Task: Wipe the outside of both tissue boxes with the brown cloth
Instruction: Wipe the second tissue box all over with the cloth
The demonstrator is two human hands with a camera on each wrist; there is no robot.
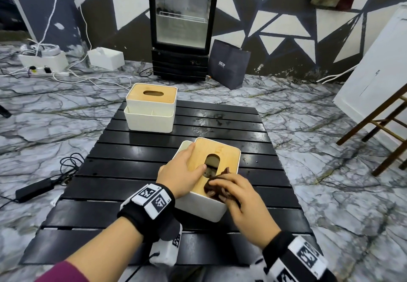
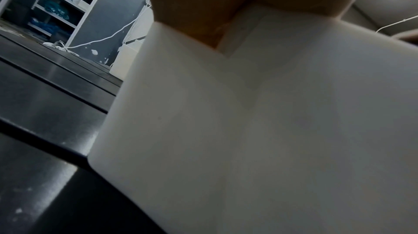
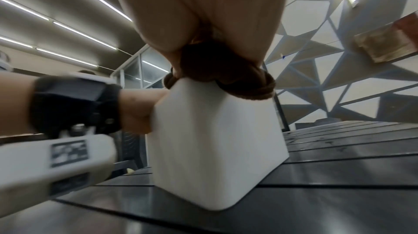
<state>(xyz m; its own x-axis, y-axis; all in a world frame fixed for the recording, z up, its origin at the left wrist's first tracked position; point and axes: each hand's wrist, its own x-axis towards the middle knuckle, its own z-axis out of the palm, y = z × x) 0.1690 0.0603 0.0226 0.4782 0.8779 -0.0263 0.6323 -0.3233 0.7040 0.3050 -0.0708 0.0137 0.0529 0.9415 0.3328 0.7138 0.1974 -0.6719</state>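
Note:
A white tissue box [image 1: 202, 207] with a wooden lid stands near the middle of the black slatted table [image 1: 132, 171]. My left hand [image 1: 182, 173] grips its left side, thumb on the lid beside the oval slot. My right hand [image 1: 240, 196] holds the bunched brown cloth [image 1: 217, 188] against the lid's near right corner. In the right wrist view the brown cloth [image 3: 217, 73] sits on the top edge of the box [image 3: 212, 145]. The left wrist view is filled by the box wall [image 2: 248, 130]. A second tissue box [image 1: 150, 107] stands at the table's far left.
Around the table lies a marbled floor with cables and a black power brick [image 1: 35, 190] at the left. A glass-door fridge [image 1: 182, 26] and a dark paper bag [image 1: 229, 63] stand behind, a wooden stool [image 1: 383, 127] at the right.

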